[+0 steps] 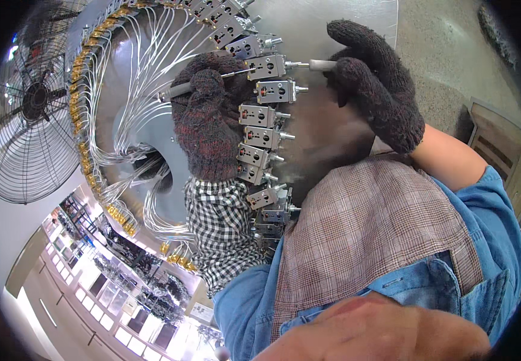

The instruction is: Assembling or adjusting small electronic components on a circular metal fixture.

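The gloves (206, 135) are matt, rough-knit cloth; the housings (267, 92) and tabletop (329, 135) smooth, glossy metal.

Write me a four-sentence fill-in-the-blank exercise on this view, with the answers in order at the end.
1. The left hand and the right hand both wear dark knitted ____.
2. The left-hand tool and the right-hand tool both have ____ handles.
3. The checked sleeve is on the person's ____ arm.
4. The many thin wires beside the left hand are ____ in colour.

Missing words: gloves; grey; left; white.
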{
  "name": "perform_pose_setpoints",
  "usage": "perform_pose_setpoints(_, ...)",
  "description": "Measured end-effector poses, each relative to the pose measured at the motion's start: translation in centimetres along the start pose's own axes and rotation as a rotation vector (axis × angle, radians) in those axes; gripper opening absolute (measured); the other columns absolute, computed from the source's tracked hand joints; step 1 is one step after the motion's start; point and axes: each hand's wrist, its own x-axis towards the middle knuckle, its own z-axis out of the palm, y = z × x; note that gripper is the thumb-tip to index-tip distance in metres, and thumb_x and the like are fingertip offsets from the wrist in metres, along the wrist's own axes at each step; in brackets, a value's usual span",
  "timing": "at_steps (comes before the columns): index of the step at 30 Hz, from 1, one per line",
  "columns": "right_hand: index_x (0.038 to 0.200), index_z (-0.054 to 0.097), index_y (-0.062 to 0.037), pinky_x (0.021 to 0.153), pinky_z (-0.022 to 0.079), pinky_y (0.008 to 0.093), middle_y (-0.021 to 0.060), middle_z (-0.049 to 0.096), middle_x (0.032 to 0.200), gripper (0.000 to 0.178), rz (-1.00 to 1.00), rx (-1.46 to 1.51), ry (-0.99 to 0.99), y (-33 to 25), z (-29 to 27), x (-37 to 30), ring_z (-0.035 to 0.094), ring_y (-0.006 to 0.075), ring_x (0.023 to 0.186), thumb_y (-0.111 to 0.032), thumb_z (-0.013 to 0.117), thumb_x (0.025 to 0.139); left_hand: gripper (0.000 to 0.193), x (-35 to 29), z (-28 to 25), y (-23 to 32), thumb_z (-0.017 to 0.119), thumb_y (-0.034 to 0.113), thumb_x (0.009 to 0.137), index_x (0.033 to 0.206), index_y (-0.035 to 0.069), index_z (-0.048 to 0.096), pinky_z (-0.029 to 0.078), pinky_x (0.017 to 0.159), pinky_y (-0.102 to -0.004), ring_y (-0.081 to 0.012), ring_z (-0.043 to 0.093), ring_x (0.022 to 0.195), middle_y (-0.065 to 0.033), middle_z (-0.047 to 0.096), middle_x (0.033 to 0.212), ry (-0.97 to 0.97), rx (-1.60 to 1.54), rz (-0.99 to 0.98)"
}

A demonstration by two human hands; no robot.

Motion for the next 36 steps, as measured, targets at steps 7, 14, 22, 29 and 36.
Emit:
perform_pose_setpoints(7,0.124,0.045,-0.0069,0.056,0.048,0.0230,0.0084,0.061,0.086,0.037,-0.060,-0.020,0.058,0.0,0.4,0.1,0.056,0.0107,0.071,-0.020,0.052,0.090,0.024,0.3,-0.6,-0.5,0.053,0.017,0.088,0.101,-0.003,0.053,0.055,0.071,-0.0360,-0.0246,0.062,0.082,-0.0144,0.060,0.093,-0.002,0.075,-0.008)
perform_pose_setpoints(14,0.118,0.051,-0.0083,0.047,0.047,0.0229,0.0072,0.060,0.079,0.031,0.049,-0.053,-0.037,-0.8,-0.2,0.3,0.057,0.0103,0.057,-0.022,0.051,0.090,0.024,-0.3,0.1,0.3,0.052,0.017,0.088,0.100,-0.004,0.053,0.055,0.070,-0.0361,-0.0251,0.063,0.081,-0.0149,0.060,0.094,-0.008,0.071,-0.050)
perform_pose_setpoints(22,0.112,0.054,-0.0052,0.039,0.036,0.0223,0.0050,0.054,0.059,0.032,0.212,0.080,0.112,-1.6,0.7,0.4,0.047,0.0093,0.044,-0.029,0.048,0.091,0.025,-0.1,0.0,-0.6,0.058,0.016,0.084,0.100,-0.004,0.054,0.055,0.071,-0.0350,-0.0246,0.061,0.081,-0.0138,0.060,0.092,0.040,0.027,0.032)
perform_pose_setpoints(29,0.113,0.054,-0.0047,0.041,0.038,0.0220,0.0037,0.054,0.061,0.032,0.205,0.131,0.107,-1.8,1.0,0.2,0.048,0.0087,0.046,-0.028,0.048,0.091,0.023,-0.2,-0.1,-0.1,0.057,0.016,0.085,0.099,-0.003,0.054,0.055,0.070,-0.0331,-0.0235,0.061,0.081,-0.0128,0.059,0.091,-0.016,0.050,-0.003)
perform_pose_setpoints(36,0.113,0.054,-0.0070,0.043,0.042,0.0221,0.0074,0.059,0.069,0.034,0.209,0.057,0.055,-1.7,0.5,0.0,0.055,0.0105,0.054,-0.032,0.050,0.089,0.022,-0.1,-0.7,-0.5,0.053,0.014,0.087,0.102,-0.002,0.052,0.056,0.067,-0.0353,-0.0247,0.062,0.079,-0.0143,0.060,0.090,-0.016,-0.008,-0.030)
